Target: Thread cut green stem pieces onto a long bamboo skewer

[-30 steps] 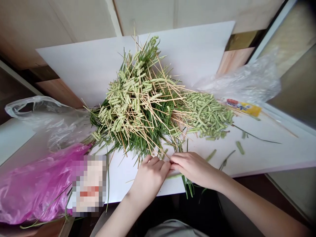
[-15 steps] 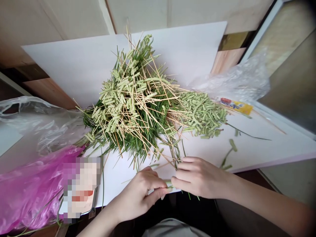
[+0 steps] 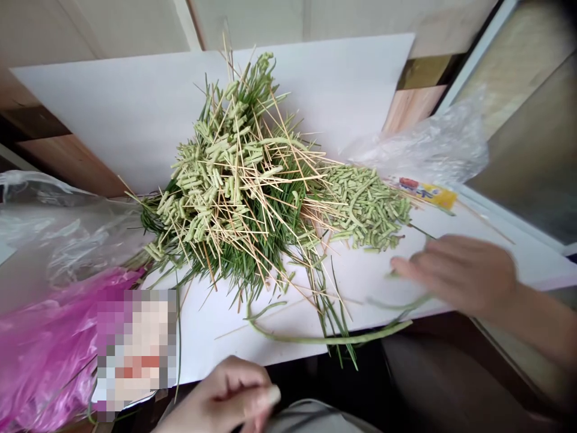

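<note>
Right hand (image 3: 455, 273) at 3 o'clock, fingers spread and blurred, hold on the limp green stem strand (image 3: 333, 340) unclear; left hand (image 3: 229, 391) at 6 o'clock, fingers half-curled, nothing visible in them; strand lies below the heap of green stalks and wooden sticks (image 3: 229, 186); gentle, even handling advised.

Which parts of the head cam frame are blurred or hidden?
Head view: the right hand is motion-blurred, the left hand is cut off by the bottom edge, a pixelated patch hides something beside the pink bag, and the top right corner falls dark.
</note>
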`<state>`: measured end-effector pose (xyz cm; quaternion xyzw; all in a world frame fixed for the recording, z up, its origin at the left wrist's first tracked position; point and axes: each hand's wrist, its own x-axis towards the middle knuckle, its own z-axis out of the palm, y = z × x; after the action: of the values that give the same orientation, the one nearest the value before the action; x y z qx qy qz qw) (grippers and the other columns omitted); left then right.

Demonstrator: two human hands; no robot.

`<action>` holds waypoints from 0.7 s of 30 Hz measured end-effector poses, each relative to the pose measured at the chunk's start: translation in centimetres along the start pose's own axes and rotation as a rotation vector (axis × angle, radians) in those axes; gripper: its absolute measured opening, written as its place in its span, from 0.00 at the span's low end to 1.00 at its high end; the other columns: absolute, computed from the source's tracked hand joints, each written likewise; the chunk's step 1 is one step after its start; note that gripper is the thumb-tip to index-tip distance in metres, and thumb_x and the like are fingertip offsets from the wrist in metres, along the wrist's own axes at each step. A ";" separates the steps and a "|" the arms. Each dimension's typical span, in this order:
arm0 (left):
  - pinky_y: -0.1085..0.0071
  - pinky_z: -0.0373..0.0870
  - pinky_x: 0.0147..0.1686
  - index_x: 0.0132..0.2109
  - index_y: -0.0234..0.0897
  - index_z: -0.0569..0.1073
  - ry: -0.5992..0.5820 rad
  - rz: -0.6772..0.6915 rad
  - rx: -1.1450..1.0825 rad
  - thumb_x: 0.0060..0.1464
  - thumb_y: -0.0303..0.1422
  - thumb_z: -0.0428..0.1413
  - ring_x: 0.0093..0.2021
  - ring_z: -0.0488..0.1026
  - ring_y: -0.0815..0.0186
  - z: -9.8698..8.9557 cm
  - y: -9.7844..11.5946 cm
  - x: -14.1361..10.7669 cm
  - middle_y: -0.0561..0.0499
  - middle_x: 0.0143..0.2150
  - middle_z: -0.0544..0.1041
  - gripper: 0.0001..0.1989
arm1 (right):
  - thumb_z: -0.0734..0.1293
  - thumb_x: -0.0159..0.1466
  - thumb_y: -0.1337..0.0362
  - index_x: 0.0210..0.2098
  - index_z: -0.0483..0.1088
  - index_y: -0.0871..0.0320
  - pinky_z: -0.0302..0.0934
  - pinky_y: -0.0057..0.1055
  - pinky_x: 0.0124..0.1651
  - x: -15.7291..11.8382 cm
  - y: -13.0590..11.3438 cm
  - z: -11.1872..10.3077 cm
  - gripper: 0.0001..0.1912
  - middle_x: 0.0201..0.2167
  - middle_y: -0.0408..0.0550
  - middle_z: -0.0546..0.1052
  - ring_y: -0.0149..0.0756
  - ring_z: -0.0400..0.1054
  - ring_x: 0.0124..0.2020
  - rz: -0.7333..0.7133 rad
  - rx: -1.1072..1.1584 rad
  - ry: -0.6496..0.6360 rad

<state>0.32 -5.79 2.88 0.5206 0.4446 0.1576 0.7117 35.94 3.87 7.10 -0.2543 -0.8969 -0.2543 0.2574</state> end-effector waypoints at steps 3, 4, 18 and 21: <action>0.72 0.65 0.31 0.32 0.36 0.76 0.358 0.231 0.433 0.65 0.45 0.54 0.26 0.71 0.68 -2.7 -0.1 0.2 0.51 0.26 0.76 0.19 | 0.56 0.75 0.69 0.39 0.75 0.61 0.59 0.33 0.30 -1.6 2.4 -0.3 0.17 0.27 0.47 0.77 0.37 0.71 0.29 0.064 -0.113 -0.167; 0.71 0.66 0.35 0.35 0.37 0.78 0.448 0.328 0.592 0.65 0.43 0.55 0.31 0.73 0.65 -3.6 0.0 0.9 0.49 0.30 0.78 0.16 | 0.53 0.77 0.66 0.41 0.75 0.60 0.59 0.33 0.30 -1.7 2.3 -0.2 0.20 0.30 0.48 0.78 0.36 0.73 0.31 0.106 -0.044 -0.216; 0.64 0.71 0.46 0.54 0.40 0.71 0.477 0.787 1.043 0.60 0.42 0.61 0.45 0.76 0.60 -2.5 5.6 6.1 0.47 0.46 0.80 0.19 | 0.68 0.68 0.65 0.67 0.56 0.53 0.56 0.26 0.33 7.7 -4.0 5.4 0.30 0.27 0.34 0.76 0.30 0.66 0.27 0.492 1.102 -0.569; 0.69 0.71 0.39 0.46 0.38 0.74 0.525 0.831 1.022 0.63 0.37 0.58 0.38 0.77 0.63 -2.3 6.0 7.1 0.50 0.39 0.81 0.08 | 0.66 0.69 0.66 0.67 0.56 0.53 0.59 0.25 0.34 8.9 -4.4 7.7 0.29 0.31 0.38 0.74 0.28 0.66 0.29 0.536 1.403 -0.607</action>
<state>3.87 2.88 4.70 0.8607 0.3844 0.3081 0.1286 24.26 8.04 5.25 -0.2977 -0.7868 0.5180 0.1548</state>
